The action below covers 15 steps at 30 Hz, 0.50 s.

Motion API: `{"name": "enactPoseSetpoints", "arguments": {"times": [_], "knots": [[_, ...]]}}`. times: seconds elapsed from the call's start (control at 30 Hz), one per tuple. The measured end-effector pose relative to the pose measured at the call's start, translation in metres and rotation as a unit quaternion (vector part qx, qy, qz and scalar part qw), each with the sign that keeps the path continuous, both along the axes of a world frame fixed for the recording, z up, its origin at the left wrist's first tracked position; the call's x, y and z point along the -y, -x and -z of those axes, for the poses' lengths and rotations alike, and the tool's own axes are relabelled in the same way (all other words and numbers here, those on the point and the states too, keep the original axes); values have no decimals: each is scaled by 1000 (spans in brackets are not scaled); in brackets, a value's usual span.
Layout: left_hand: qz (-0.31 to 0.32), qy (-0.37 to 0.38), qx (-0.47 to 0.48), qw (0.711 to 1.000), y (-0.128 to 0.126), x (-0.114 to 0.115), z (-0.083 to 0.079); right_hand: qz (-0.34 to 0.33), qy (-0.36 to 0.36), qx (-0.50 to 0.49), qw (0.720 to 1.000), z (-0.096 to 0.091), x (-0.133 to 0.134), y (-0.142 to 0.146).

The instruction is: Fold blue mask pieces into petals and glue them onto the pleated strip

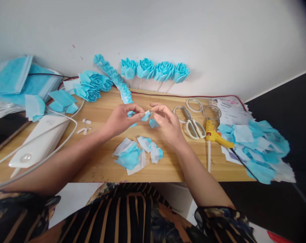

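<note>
Here, left of the scissors (194,126), left hand (121,118) pinching a blue piece (145,116), right hand (169,123) at its edge, grip unclear.

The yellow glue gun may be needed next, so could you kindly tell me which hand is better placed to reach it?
Probably the right hand: it is nearer the yellow glue gun, though the scissors lie between them. The left hand is farther away and pinches a small blue piece.
</note>
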<state>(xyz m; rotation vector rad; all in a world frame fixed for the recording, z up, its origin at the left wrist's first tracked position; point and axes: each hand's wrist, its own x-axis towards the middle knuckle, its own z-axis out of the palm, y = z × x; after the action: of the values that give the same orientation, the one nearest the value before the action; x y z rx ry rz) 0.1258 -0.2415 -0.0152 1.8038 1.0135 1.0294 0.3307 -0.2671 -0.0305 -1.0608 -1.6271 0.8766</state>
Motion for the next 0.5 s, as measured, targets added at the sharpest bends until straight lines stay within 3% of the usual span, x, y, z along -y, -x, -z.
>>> {"name": "enactPoseSetpoints", "arguments": {"times": [0.23, 0.5], "knots": [[15, 82, 112, 990, 0, -1, 1, 10, 49, -10, 999, -2, -1, 1], [7, 85, 94, 992, -1, 2, -1, 15, 35, -22, 999, 3, -2, 3]]}}
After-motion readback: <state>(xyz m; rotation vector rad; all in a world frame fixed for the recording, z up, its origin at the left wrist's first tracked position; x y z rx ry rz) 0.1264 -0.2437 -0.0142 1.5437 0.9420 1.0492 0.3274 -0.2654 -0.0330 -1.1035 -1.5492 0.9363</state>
